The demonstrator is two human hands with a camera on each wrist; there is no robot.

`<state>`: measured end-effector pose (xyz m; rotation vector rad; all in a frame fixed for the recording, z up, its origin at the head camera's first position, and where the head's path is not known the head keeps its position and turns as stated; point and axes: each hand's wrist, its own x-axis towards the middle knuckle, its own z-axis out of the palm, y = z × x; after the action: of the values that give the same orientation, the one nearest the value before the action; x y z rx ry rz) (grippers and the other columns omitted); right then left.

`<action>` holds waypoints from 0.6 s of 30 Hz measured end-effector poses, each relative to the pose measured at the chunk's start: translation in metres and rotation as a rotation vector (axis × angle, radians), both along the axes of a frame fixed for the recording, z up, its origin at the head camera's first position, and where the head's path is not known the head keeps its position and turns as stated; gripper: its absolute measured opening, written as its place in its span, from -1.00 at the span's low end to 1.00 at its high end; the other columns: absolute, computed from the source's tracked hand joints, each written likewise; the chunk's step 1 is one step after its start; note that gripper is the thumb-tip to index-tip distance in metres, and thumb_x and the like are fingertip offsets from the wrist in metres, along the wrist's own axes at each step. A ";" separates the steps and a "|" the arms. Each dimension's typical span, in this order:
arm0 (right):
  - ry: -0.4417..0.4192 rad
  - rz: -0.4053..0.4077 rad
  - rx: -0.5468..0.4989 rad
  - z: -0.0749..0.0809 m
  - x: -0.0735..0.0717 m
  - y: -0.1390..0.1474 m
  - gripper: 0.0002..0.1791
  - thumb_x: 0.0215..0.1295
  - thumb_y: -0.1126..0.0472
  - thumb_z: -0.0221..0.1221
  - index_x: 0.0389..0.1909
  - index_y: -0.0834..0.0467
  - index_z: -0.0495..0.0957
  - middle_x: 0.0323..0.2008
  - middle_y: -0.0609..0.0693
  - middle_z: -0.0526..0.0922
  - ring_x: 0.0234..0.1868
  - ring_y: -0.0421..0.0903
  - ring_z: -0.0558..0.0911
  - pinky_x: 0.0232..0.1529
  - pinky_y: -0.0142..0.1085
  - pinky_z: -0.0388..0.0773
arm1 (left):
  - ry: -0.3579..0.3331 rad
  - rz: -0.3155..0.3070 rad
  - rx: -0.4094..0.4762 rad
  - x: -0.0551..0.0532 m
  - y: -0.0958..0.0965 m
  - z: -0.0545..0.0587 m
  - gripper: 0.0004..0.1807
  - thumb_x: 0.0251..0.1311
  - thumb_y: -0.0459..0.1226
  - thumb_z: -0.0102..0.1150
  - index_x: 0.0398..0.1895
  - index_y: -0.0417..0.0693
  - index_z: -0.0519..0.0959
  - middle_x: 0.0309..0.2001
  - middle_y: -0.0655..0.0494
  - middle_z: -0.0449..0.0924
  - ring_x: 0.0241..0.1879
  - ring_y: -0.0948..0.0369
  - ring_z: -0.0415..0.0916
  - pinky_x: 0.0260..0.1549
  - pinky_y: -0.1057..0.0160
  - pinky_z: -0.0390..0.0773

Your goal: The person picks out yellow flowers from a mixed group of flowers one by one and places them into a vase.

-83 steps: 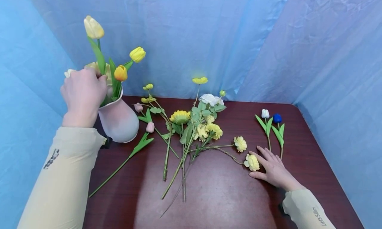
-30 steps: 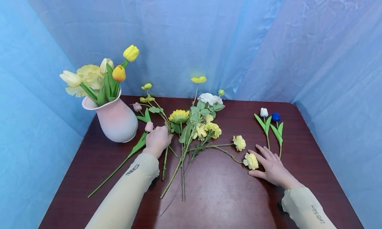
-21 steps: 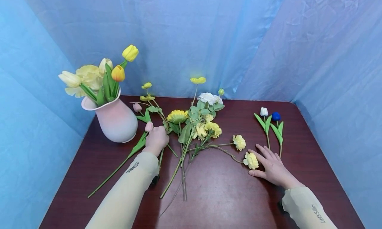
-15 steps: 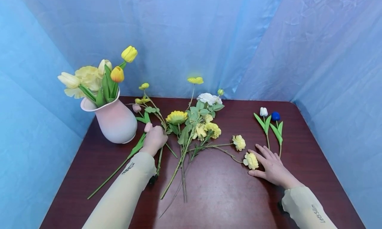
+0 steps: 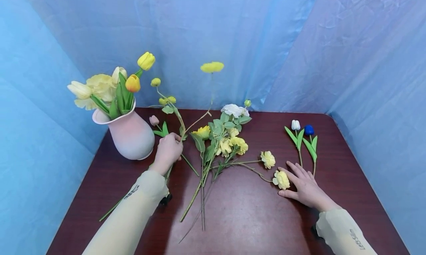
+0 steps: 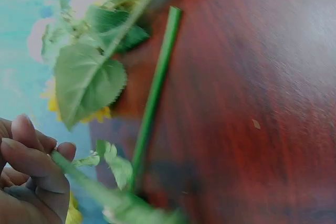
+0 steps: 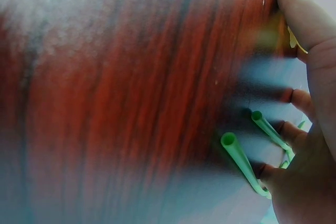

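My left hand (image 5: 169, 151) grips the stem of a branching yellow flower spray (image 5: 180, 118), whose blooms rise above the table's far edge. In the left wrist view, the fingers (image 6: 34, 163) curl around the green stem (image 6: 86, 182). Just left of that hand lies a pink tulip (image 5: 154, 120), its stem partly hidden by the arm. My right hand (image 5: 306, 188) rests on the tabletop with fingers spread, thumb and forefinger around a pale yellow flower (image 5: 281, 180) without pinching it. Two cut stem ends (image 7: 239, 156) show near those fingers in the right wrist view.
A pink-and-white vase (image 5: 131, 135) with tulips and a large pale bloom stands at the left. Mixed flowers, including a white bloom (image 5: 233, 110) and a yellow one (image 5: 238, 145), lie mid-table. White (image 5: 296, 125) and blue (image 5: 309, 130) tulips lie at the right.
My left hand let go of a pale tulip in the vase, moved right and down, and took hold of the yellow spray, which now rises and shifts left. The right hand stays put.
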<state>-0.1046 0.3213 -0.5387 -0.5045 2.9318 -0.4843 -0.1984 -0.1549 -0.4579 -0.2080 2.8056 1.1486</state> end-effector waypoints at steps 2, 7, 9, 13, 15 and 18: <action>-0.003 0.000 0.000 0.000 0.000 0.000 -0.07 0.19 -0.31 0.35 0.50 0.02 0.33 0.53 0.29 0.12 0.49 0.47 0.08 0.25 0.56 0.02 | 0.023 -0.009 0.021 0.002 0.002 0.006 -0.74 0.41 -0.31 0.04 0.05 -0.23 0.58 -0.31 -0.05 0.71 -0.61 0.06 0.71 -0.32 0.14 0.64; -0.012 -0.001 -0.007 0.002 0.000 0.000 -0.08 0.20 -0.30 0.34 0.50 0.02 0.32 0.54 0.28 0.11 0.49 0.47 0.07 0.26 0.55 0.00 | 0.125 -0.075 -0.040 0.004 0.010 0.020 -0.78 0.43 -0.33 0.08 0.02 -0.25 0.59 -0.25 -0.11 0.68 -0.52 0.04 0.68 -0.29 0.07 0.63; -0.013 -0.001 -0.010 0.003 0.000 0.000 -0.08 0.21 -0.30 0.35 0.50 0.02 0.32 0.54 0.29 0.10 0.49 0.47 0.07 0.26 0.55 -0.01 | 0.178 -0.104 -0.093 0.005 0.015 0.025 -0.80 0.41 -0.35 0.11 -0.02 -0.26 0.61 -0.23 -0.12 0.69 -0.39 0.02 0.68 -0.27 0.01 0.63; -0.013 0.000 -0.012 0.004 0.000 0.000 -0.08 0.21 -0.29 0.35 0.50 0.04 0.32 0.54 0.29 0.10 0.49 0.47 0.07 0.27 0.55 -0.01 | 0.268 -0.156 -0.225 0.010 0.027 0.036 -0.80 0.38 -0.35 0.15 -0.02 -0.22 0.64 -0.13 -0.10 0.70 -0.22 -0.03 0.67 -0.39 -0.02 0.61; -0.013 -0.001 -0.013 0.003 0.001 0.000 -0.08 0.21 -0.29 0.35 0.50 0.03 0.32 0.54 0.29 0.10 0.50 0.47 0.06 0.27 0.55 -0.02 | 0.303 -0.178 -0.277 0.014 0.033 0.042 -0.80 0.38 -0.35 0.15 0.00 -0.17 0.64 -0.13 -0.07 0.69 -0.32 -0.02 0.67 -0.57 0.02 0.51; -0.006 -0.002 -0.019 0.003 0.002 0.000 -0.08 0.20 -0.28 0.36 0.50 0.03 0.33 0.53 0.29 0.11 0.49 0.47 0.07 0.27 0.55 -0.01 | 0.394 -0.222 -0.339 0.020 0.040 0.050 -0.81 0.35 -0.38 0.15 -0.03 -0.15 0.65 -0.20 -0.02 0.65 -0.53 0.06 0.55 -0.73 0.16 0.29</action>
<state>-0.1030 0.3209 -0.5360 -0.5021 2.9253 -0.5141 -0.1787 -0.1149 -0.4076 0.3359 3.2455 0.7250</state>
